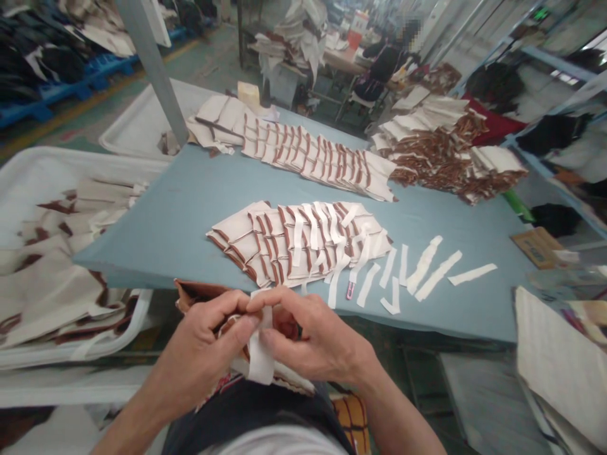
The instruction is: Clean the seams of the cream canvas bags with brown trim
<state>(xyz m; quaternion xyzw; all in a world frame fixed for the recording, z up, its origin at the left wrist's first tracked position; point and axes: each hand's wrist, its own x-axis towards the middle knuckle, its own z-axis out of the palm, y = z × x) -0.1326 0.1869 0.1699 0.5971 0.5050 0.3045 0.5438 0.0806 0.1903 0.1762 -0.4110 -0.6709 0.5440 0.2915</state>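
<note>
Close to my body, at the table's near edge, my left hand [215, 338] and my right hand [310, 332] meet with thumbs and fingertips pinched. Between them is a white strip [260, 360], which hangs down over a brown and off-white fabric piece [199, 292]. My left fingers grip the fabric and the strip's edge; my right thumb and forefinger press on the strip. Just beyond lies a row of overlapping off-white pieces with brown edges [270, 243]. Several loose white strips [439, 275] lie on and beside that row, near a small pink-and-white object [349, 291].
The blue table [165, 189] also bears a long row of fabric pieces [308, 155] and a tall heap [427, 139] at the far right. White bins [28, 161] with fabric stand at the left, by a grey post [156, 69]. A person [386, 63] sits farther back.
</note>
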